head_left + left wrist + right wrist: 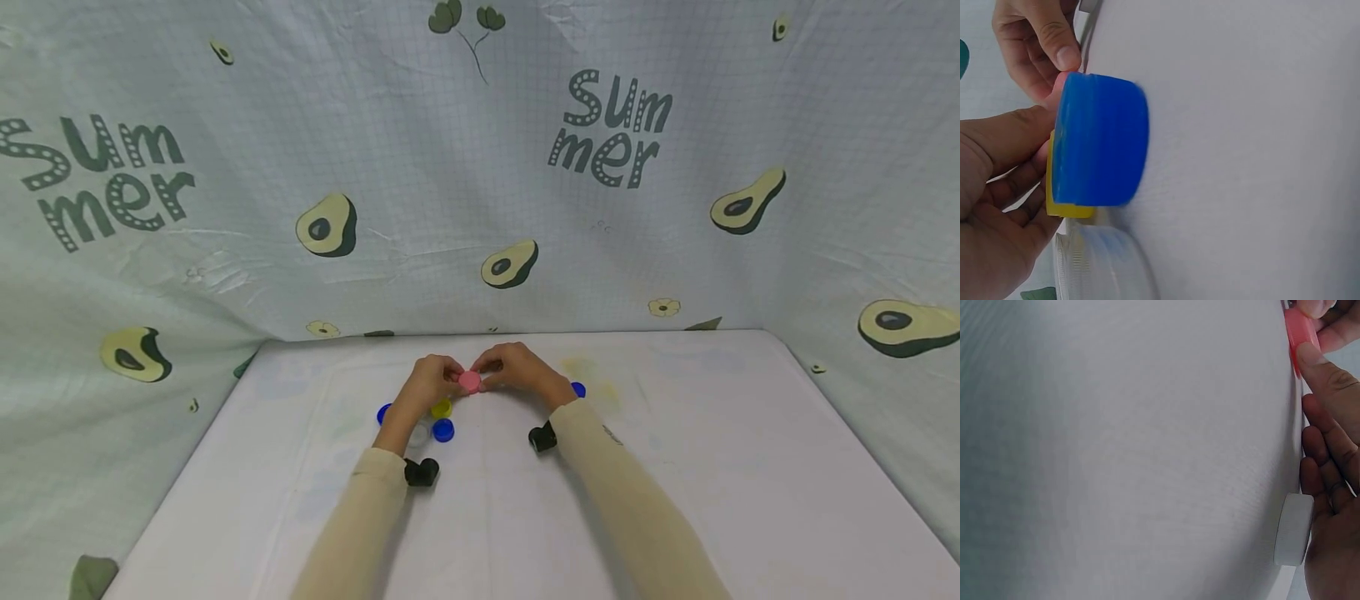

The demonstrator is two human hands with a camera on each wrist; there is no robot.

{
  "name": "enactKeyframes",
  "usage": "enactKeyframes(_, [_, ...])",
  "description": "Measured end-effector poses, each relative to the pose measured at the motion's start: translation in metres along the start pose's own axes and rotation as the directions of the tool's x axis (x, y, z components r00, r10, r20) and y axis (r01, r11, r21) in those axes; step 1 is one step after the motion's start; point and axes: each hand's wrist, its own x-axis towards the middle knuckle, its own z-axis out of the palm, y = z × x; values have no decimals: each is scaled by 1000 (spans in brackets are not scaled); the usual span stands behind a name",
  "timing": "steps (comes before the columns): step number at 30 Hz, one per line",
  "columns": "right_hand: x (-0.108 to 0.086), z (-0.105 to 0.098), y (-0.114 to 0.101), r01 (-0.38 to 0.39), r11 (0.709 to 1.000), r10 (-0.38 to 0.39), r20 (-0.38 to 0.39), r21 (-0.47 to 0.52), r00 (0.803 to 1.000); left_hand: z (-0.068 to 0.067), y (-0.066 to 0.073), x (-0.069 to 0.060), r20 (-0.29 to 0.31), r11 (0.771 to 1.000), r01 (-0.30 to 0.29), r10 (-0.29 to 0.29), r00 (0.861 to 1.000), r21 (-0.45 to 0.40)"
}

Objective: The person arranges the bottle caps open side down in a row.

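A round pink bottle cap (469,382) with a ribbed side (1300,331) is between my two hands near the table's far side. My left hand (429,382) pinches it from the left. From the right, my right hand (522,370) pinches it with thumb and fingers. Close by the left hand are a yellow cap (441,409), a blue cap (443,430) and a clear cap (418,435). In the left wrist view the blue cap (1100,140) covers much of the pink one. A white cap (1294,530) lies beside the right palm in the right wrist view.
Another blue cap (384,414) shows partly behind the left wrist, and one more blue cap (578,389) sits just right of the right wrist. All are on a white-covered table (750,467). A patterned cloth (420,150) hangs behind it.
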Motion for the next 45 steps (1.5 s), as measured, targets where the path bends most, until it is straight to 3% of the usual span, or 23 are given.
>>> enactKeyframes(8, [7,1,0,15,996,-12,36,-84,999,-2,-2,4,21,999,1,-2,1000,53])
enactKeyframes(18, [3,0,-3,-43,997,44,20,-57,999,0,-1,3,53,999,-35,34,998,31])
enactKeyframes(23, [0,-2,-3,18,997,-16,20,-80,1000,1,0,-4,32,999,-30,29,999,27])
enactKeyframes(27, [-6,-5,-6,44,996,-43,9,-83,999,1,0,-11,-18,997,-78,78,997,24])
enactKeyframes(33, [-15,-9,-11,87,992,-91,-49,-93,995,0,-2,-18,-88,986,-167,165,982,-21])
enactKeyframes(39, [-29,-7,-17,102,994,-104,-75,-33,992,0,-3,-28,-125,972,-231,225,966,-35])
enactKeyframes(45, [-43,-3,-16,182,983,-175,-153,36,973,-1,1,-40,-162,952,-303,291,943,-49])
